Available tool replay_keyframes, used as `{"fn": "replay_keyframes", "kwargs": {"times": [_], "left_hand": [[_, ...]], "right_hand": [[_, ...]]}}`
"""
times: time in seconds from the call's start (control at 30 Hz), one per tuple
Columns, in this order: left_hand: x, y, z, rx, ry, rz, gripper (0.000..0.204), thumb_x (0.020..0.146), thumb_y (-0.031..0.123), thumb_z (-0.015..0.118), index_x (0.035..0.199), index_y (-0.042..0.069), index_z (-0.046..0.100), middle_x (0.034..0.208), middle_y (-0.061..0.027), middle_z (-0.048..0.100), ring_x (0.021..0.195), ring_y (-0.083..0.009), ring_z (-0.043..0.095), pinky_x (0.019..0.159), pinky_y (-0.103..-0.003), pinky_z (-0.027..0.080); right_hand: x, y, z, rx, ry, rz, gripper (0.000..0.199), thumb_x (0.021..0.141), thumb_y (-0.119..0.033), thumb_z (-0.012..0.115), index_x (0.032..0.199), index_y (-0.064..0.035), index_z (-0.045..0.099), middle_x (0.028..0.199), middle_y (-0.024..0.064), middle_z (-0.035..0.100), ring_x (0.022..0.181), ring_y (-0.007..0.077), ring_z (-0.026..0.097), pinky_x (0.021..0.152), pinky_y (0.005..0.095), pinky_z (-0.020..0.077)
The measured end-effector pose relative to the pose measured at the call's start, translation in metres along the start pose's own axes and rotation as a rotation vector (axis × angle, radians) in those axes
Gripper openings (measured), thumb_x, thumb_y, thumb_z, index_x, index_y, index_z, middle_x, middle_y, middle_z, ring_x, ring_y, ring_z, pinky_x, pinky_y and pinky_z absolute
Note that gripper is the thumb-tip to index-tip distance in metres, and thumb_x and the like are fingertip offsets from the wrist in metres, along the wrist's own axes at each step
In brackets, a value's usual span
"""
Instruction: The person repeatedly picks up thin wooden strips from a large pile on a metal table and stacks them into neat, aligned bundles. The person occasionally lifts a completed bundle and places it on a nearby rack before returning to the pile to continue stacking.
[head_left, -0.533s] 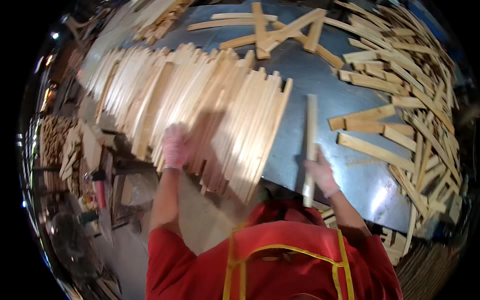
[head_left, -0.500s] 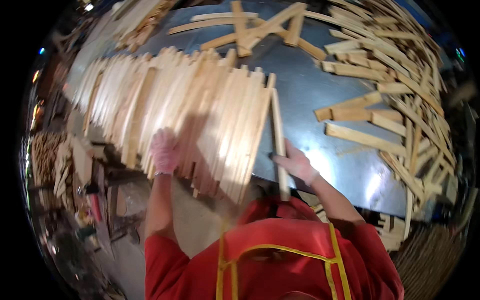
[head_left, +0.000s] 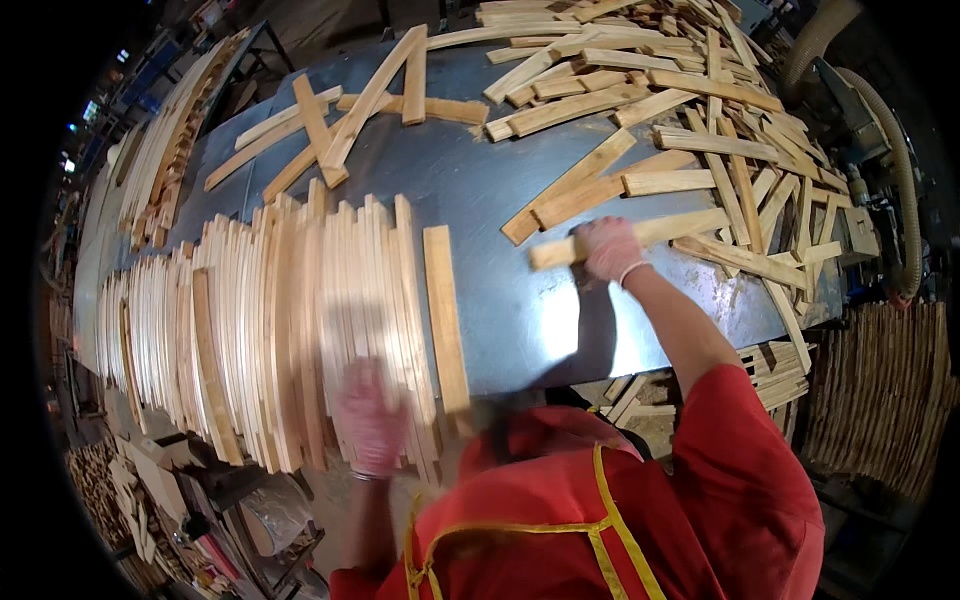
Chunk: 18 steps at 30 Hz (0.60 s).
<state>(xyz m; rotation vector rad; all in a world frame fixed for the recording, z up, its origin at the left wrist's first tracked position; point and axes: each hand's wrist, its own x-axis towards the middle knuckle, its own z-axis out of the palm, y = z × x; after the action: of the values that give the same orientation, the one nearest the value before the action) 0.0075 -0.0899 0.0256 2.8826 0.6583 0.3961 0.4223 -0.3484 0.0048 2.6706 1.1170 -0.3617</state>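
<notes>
My right hand (head_left: 609, 250), in a pinkish glove, is closed around a pale wooden slat (head_left: 685, 228) on the right part of the metal-topped table. The slat points left, near the edge of the loose heap. My left hand (head_left: 374, 420), gloved too and blurred by motion, is over the near end of a long row of upright-lying slats (head_left: 240, 340) set side by side; its fingers are smeared. Just right of that row, a single slat (head_left: 445, 310) lies apart with a narrow gap, its near end close to the table's front edge.
A jumbled heap of slats (head_left: 740, 150) covers the table's right and far right. Several crossed slats (head_left: 350, 110) lie at the back middle. Another stack (head_left: 175, 150) stands far left. A ribbed hose (head_left: 905, 190) hangs at the right, above stacked wood (head_left: 880, 400).
My right hand has left the slat beside the row and moved right to grip another one at the heap. The view has shifted; my left hand is still by the row's near end.
</notes>
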Motion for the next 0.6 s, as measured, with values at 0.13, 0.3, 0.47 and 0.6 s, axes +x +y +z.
{"fn": "replay_keyframes", "kwargs": {"times": [0.13,0.3,0.47,0.6], "left_hand": [[0.039,0.110,0.034,-0.159,-0.199,0.154,0.074,0.076,0.037,0.081,0.137,0.003,0.056,0.134,-0.0168,0.055,0.132,-0.0385,0.051,0.110,-0.052,0.041],[0.063,0.161,0.086,-0.076,-0.430,0.114,0.088,0.076,0.047,0.082,0.148,0.008,0.048,0.137,-0.0130,0.053,0.131,-0.0343,0.052,0.107,-0.051,0.044],[0.080,0.187,0.099,-0.033,-0.789,-0.037,0.088,0.081,0.048,0.079,0.152,0.008,0.046,0.132,-0.0163,0.060,0.124,-0.0336,0.059,0.102,-0.049,0.050],[0.040,0.165,0.071,-0.190,-0.522,0.056,0.059,0.091,0.025,0.067,0.144,0.005,0.050,0.103,-0.0187,0.070,0.085,-0.0390,0.071,0.075,-0.050,0.059]], "right_hand": [[-0.038,-0.042,0.003,0.248,0.096,-0.498,0.071,0.080,-0.040,0.080,0.143,-0.0163,0.058,0.140,0.0133,0.062,0.138,0.0331,0.054,0.113,0.0467,0.0450],[0.055,0.063,0.004,-0.005,0.234,-0.062,0.068,0.084,-0.014,0.067,0.151,-0.0139,0.054,0.146,0.0137,0.060,0.141,0.0323,0.051,0.118,0.0488,0.0388],[0.095,0.111,-0.010,-0.023,0.179,-0.128,0.052,0.086,-0.016,0.069,0.137,-0.0155,0.064,0.129,0.0111,0.070,0.125,0.0329,0.063,0.105,0.0453,0.0481],[0.058,0.104,-0.108,0.651,0.323,-0.184,0.058,0.094,-0.027,0.070,0.145,-0.0033,0.057,0.129,0.0125,0.071,0.120,0.0331,0.068,0.101,0.0423,0.0542]]}}
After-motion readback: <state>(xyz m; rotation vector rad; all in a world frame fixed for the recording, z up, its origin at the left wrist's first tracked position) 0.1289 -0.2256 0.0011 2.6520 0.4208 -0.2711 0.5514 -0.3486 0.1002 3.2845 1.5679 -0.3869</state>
